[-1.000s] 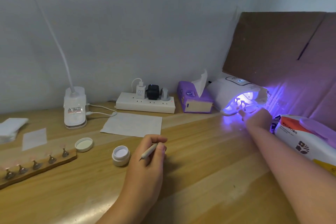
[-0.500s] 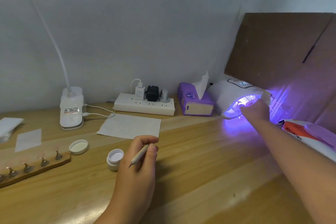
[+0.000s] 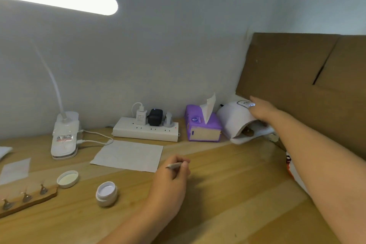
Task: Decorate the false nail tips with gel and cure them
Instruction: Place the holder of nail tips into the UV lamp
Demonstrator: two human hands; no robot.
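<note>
Lamp (image 3: 235, 123) at desk's (image 3: 227, 180) back right corner now dark, violet glow gone; right hand (image 3: 262, 110) lies flat-fingered on its top, left hand (image 3: 171, 172) grips pen (image 3: 174, 165); tip stand (image 3: 248, 132) inside, so curing likely done or needs restarting.

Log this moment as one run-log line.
left hand grips pen | right hand on nail lamp top | lamp dark | gel jar open
</note>
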